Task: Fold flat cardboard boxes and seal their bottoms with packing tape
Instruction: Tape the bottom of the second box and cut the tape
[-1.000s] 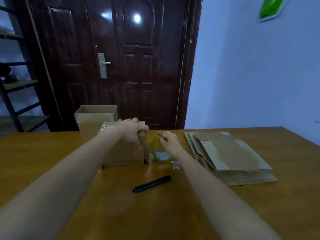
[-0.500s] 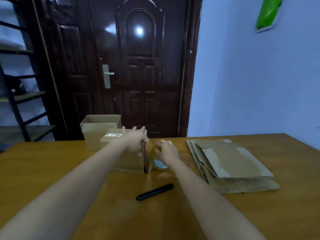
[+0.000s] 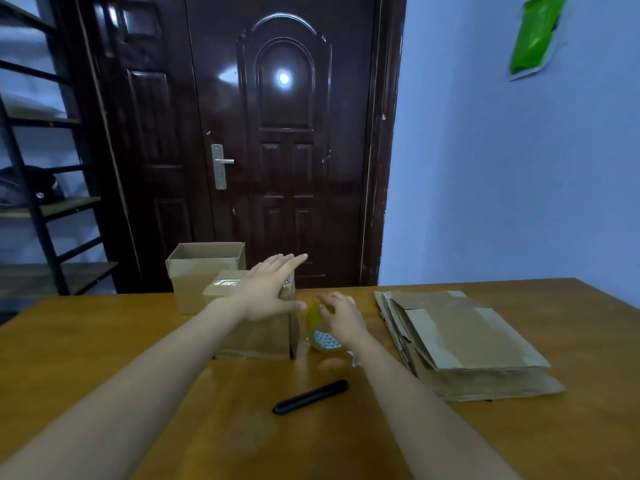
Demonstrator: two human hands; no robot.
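Folded brown cardboard box (image 3: 254, 332) standing on wooden table, taped face up, glossy clear tape strip (image 3: 227, 282) running across top and down right side. Packing tape roll (image 3: 322, 336), yellowish translucent with patterned core, standing on edge just right of box. Open-topped box (image 3: 204, 268) sitting upright behind it, touching or nearly so. Stack of flat cardboard boxes (image 3: 464, 344) lying well right, fanned unevenly, pale tape bands showing on top sheet.

No legible text, label, brand or number was visible; the tape roll (image 3: 323, 336) core bore only a blurred pattern.
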